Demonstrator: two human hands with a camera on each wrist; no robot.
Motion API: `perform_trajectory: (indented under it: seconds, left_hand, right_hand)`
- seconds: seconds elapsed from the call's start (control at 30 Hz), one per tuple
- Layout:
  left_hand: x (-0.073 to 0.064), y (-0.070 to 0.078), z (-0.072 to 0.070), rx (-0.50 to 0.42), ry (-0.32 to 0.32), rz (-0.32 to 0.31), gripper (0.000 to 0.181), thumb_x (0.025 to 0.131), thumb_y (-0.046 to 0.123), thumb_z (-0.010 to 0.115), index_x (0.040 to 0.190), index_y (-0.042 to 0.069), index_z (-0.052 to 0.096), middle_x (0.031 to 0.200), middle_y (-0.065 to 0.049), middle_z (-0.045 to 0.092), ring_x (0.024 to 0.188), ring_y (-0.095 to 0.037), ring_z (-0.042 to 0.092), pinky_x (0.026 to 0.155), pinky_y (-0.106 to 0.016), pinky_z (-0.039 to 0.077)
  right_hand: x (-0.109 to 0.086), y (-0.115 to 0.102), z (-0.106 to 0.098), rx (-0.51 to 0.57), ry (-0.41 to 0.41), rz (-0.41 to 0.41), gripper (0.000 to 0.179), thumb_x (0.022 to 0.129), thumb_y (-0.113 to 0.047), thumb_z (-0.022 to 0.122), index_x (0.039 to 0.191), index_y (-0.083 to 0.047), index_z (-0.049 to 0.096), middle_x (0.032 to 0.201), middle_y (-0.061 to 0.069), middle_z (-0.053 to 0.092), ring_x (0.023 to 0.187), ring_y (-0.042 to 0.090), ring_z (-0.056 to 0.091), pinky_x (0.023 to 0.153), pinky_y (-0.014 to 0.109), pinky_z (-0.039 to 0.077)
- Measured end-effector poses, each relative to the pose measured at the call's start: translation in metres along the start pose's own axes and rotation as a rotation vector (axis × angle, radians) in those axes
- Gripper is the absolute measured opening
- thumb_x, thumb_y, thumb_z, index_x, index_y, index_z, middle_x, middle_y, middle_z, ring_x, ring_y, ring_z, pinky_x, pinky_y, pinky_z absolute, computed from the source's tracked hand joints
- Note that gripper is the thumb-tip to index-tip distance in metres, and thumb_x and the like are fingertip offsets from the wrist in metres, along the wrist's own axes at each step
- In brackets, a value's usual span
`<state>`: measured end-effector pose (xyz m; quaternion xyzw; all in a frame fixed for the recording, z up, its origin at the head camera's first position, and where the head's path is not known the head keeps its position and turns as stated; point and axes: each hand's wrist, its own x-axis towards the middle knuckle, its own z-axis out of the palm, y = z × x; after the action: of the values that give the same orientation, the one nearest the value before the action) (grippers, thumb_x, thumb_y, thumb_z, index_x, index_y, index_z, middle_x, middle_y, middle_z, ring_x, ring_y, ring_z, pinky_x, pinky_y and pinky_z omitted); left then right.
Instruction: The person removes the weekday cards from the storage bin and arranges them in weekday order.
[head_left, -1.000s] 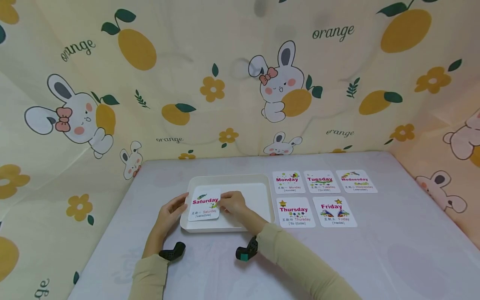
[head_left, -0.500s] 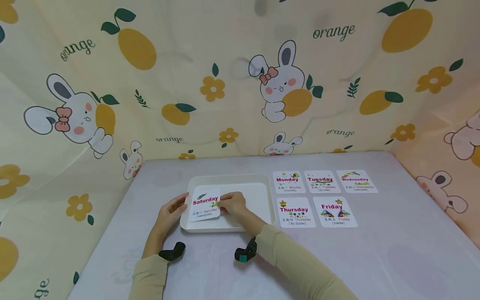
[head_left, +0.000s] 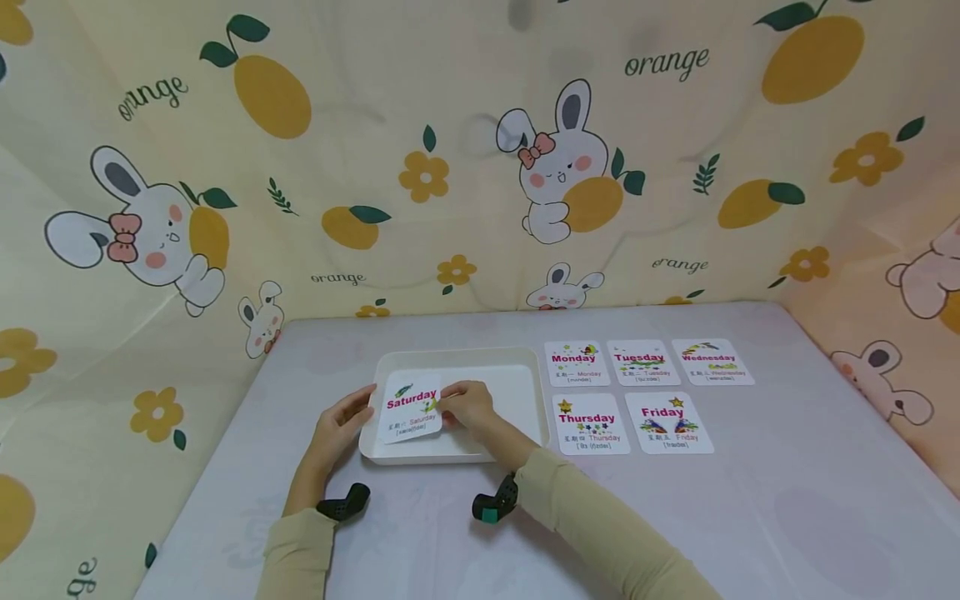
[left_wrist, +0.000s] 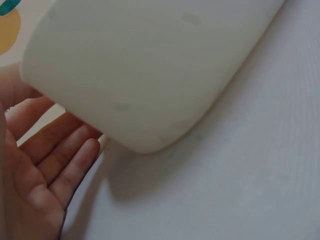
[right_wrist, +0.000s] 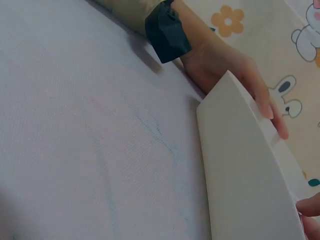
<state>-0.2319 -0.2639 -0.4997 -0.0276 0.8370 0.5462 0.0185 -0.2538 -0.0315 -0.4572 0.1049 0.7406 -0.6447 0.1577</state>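
Observation:
A white card reading "Saturday" (head_left: 411, 408) lies over the left end of a white tray (head_left: 502, 400). Its right side is lifted a little, and a thin white edge shows beneath its lower border. My right hand (head_left: 468, 408) pinches the card's right edge between thumb and fingers; the right wrist view catches only fingertips at its lower right corner. At the tray's left end, my left hand (head_left: 341, 429) holds the rim. The left wrist view shows that hand's fingers (left_wrist: 65, 155) beside the tray's outer wall (left_wrist: 125, 85), their lower ones loosely bent.
Right of the tray lie two rows of cards: Monday (head_left: 577, 364), Tuesday (head_left: 642, 363) and Wednesday (head_left: 712, 362) behind, Thursday (head_left: 591, 424) and Friday (head_left: 670, 423) in front. A pale cloth covers the table (head_left: 787, 517). Behind it hangs a rabbit-and-orange patterned curtain (head_left: 465, 100).
The Saturday card's right edge has risen slightly and the card has turned a little, its right side shifting a touch rightward in my right hand's pinch. The left hand and tray stay put.

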Motion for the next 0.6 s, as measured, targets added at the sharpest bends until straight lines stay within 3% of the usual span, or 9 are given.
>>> perform_trajectory:
  seconds: [0.13, 0.6]
  left_hand:
    - [0.0000, -0.0001, 0.0002, -0.006, 0.000, 0.004, 0.045, 0.097, 0.023, 0.056, 0.141, 0.014, 0.049, 0.149, -0.008, 0.048, 0.136, -0.027, 0.048, 0.115, -0.047, 0.036]
    - [-0.0004, 0.0007, 0.0000, -0.014, 0.000, -0.008, 0.045, 0.097, 0.024, 0.057, 0.141, 0.016, 0.050, 0.149, -0.005, 0.048, 0.136, -0.024, 0.048, 0.115, -0.045, 0.035]
  right_hand:
    - [-0.0002, 0.0004, -0.0002, 0.015, -0.023, 0.026, 0.021, 0.080, 0.000, 0.069, 0.101, 0.003, 0.067, 0.092, 0.016, 0.071, 0.053, 0.006, 0.056, 0.048, 0.014, 0.047]
    - [0.0006, 0.0025, -0.0041, 0.037, -0.039, 0.057, 0.022, 0.083, -0.003, 0.068, 0.105, 0.002, 0.067, 0.099, 0.018, 0.072, 0.057, 0.007, 0.059, 0.051, 0.014, 0.049]
